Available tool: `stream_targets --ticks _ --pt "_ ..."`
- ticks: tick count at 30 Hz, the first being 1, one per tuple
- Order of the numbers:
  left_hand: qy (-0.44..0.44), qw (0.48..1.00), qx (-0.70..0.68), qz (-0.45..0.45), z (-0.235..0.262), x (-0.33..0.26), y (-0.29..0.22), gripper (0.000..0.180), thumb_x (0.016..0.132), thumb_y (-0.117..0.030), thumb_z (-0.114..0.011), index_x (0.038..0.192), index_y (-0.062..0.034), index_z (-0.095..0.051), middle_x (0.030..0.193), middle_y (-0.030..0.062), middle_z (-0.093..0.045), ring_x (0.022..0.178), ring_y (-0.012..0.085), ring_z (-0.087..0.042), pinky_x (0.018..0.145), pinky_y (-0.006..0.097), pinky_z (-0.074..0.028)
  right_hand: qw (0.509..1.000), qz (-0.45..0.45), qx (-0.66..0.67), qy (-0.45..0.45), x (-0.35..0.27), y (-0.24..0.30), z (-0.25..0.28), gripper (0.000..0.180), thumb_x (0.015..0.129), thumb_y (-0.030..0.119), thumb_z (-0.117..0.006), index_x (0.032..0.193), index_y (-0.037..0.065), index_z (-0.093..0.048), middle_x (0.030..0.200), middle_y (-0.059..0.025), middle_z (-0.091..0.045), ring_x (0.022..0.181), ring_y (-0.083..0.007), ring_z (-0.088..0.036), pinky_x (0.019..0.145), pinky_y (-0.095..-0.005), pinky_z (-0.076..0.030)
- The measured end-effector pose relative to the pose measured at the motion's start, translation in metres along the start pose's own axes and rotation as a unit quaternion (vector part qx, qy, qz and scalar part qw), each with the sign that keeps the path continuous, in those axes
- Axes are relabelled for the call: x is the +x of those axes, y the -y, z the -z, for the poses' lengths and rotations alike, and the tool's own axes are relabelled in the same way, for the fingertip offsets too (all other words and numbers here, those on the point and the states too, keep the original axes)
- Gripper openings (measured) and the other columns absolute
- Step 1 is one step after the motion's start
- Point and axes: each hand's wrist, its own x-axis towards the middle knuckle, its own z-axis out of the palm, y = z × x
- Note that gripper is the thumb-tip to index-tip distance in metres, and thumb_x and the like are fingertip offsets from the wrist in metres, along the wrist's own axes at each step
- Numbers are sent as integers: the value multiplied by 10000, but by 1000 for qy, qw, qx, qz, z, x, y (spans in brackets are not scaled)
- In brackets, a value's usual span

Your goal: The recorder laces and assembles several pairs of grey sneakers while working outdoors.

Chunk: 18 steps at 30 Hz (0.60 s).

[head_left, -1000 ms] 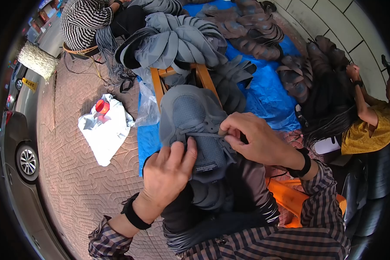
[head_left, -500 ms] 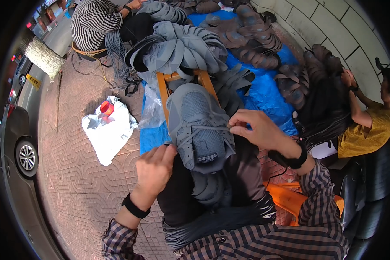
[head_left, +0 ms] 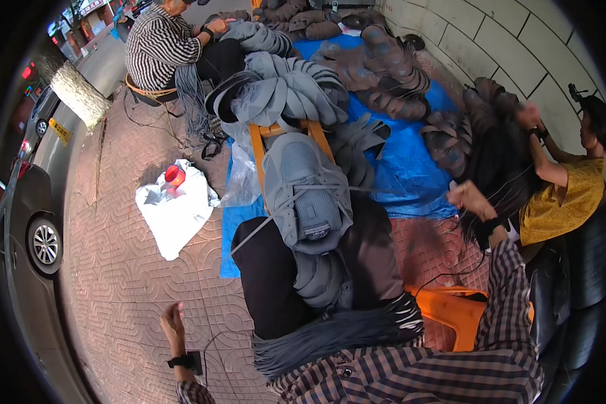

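Nearest the camera, a bundle of grey laces (head_left: 330,337) lies across the person's lap, below a checked shirt front. A grey shoe upper (head_left: 308,192) rests on the knees, tongue toward the person, with a lace threaded through its eyelets. More grey uppers (head_left: 323,279) sit stacked just beneath it.

The left hand (head_left: 173,318) is held out low to the left, well apart from the shoe upper, over the brick paving (head_left: 114,256); it appears to grip one lace end, but the fingers are too small to tell. The right hand (head_left: 470,199) is raised out to the right, closed on the other lace end, which runs taut from the upper.

An orange stool (head_left: 451,313) stands beside the right knee. A white plastic bag (head_left: 175,209) with a red item lies on the paving to the left. Beyond the knees, a blue tarp (head_left: 411,161) carries piles of grey and brown uppers (head_left: 384,67). A person in a yellow top (head_left: 559,198) sits at right; a person in a striped shirt (head_left: 158,44) sits at the far end. A car (head_left: 27,222) is parked at far left.
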Motion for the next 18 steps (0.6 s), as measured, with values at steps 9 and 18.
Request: stream_targets --ticks 9,18 --pt "75 888 -295 346 -47 -105 98 159 871 55 -526 971 57 -649 790 111 -651 595 141 -598 470 239 -470 975 -145 -165 -23 -62 -110 -15 61 739 40 -702 717 -17 -705 676 -107 -686 595 -187 -649 604 -334 -541" --pt "438 811 -312 231 -41 -29 -142 86 914 -99 -672 947 -20 -667 824 85 -668 679 136 -584 609 249 -470 935 -70 347 -20 1 75 -60 278 927 193 -673 1110 -9 -619 928 -53 -645 768 -140 -640 684 -295 -540"
